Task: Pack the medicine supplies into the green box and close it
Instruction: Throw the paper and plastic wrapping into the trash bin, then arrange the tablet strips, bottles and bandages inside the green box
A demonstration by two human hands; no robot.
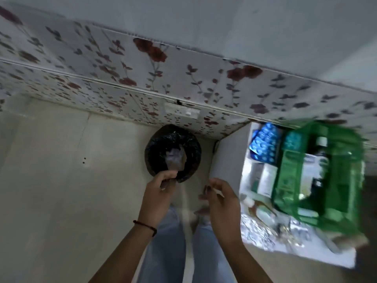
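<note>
Rightward, green box (318, 176) well apart from empty, half-open right hand (222, 201).

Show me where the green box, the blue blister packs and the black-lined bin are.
green box (344, 170): head view, on its translucent green side.
blue blister packs (264, 142): head view, on the middle of the stack.
black-lined bin (157, 148): head view, on the bag's left rim.
</note>
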